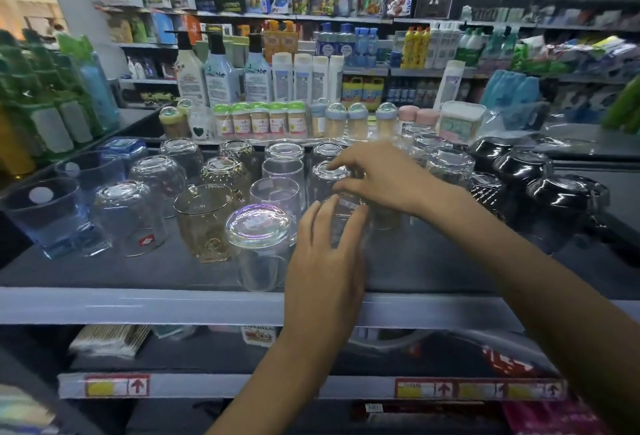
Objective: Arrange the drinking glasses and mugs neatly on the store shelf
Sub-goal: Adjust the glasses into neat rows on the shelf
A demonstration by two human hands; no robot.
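Rows of upturned drinking glasses (277, 171) and a gold-rimmed mug (204, 223) stand on the dark store shelf (138, 272), with blue tumblers (52, 216) toward its left edge and black bowls (561, 199) toward its right. Near the middle, the left hand (325, 261) lays loosely spread fingers (346, 226) against the near side of a clear glass (348, 207). The right hand (381, 178) reaches over it, index finger and thumb narrowly curled at the rear glass (323, 175) just behind; whether they grip it cannot be told.

Pump bottles (218, 71) at back w/ white bottles (308, 78) beside; green-lid jars (259, 119) in front; black bowls (523, 168) inverted, right.
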